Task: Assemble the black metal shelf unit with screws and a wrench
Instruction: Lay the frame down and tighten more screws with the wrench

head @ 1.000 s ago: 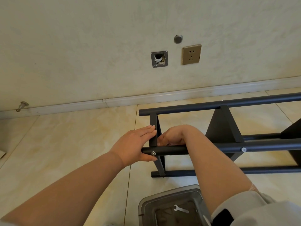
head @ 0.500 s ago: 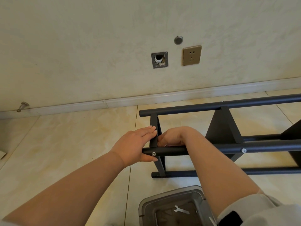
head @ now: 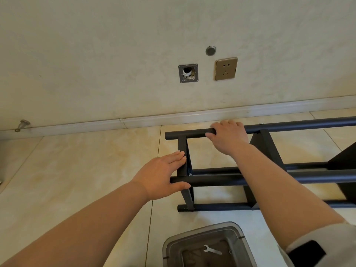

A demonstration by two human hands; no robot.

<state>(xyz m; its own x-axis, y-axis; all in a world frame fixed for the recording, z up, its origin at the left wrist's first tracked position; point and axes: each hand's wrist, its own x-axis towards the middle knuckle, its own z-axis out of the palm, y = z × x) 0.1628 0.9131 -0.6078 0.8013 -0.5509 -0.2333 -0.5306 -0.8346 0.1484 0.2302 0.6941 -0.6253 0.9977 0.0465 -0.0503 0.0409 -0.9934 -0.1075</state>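
Left hand (head: 163,175) flat-fingered against end crossbar, thumb under near tube; right hand (head: 228,137) beyond it, curled round far tube. Shelf unit (head: 221,179) on its side, frame joined, screws seated. Wrench (head: 212,250) idle in bin (head: 238,231) below hands; final tightening, standing upright likely remain.

A single head-worn wide-angle camera looks forward and down from above the person's own arms, facing a pale wall (head: 96,54) with its baseboard (head: 192,115) crossing the middle of the view and tiled floor (head: 77,170) filling the lower half. It sits close over the work: the left hand (head: 161,174) and right hand (head: 229,137) reach away from the lens onto the black shelf frame (head: 221,179) at centre right, and a grey bin (head: 204,236) is cut off by the bottom edge
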